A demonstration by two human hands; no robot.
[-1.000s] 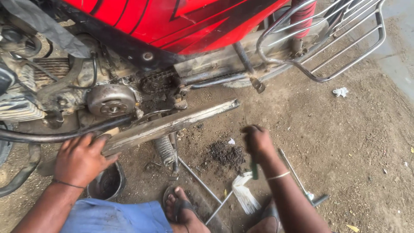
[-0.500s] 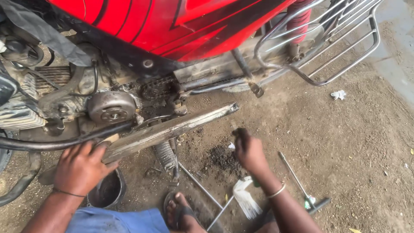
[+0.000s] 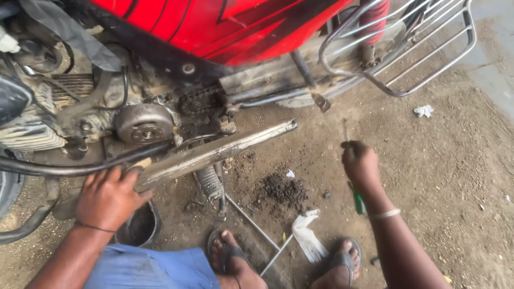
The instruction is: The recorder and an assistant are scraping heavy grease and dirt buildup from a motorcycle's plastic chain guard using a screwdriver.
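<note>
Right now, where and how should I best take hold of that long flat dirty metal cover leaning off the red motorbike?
Grip the long flat dirty metal cover near its free right end, coming from below and the front with the right hand. That end sticks out clear of the engine, while the left hand already steadies the lower left end. Its narrow flat shape probably suits a pinch across the width.

We see soft, even daylight, moderately bright, with no hard shadow edges on the dirt floor (image 3: 439, 176); the darkest zone lies under the red tank (image 3: 225, 27), around the engine (image 3: 139, 123), where detail sinks into murk. Glare is slight, a pale sheen on the chrome rack (image 3: 396, 53) and on the long metal cover (image 3: 214, 152); the right hand (image 3: 361, 163) is smeared by motion blur, the left hand (image 3: 110, 198) sharper, and the edges look a little soft and stretched.
</note>
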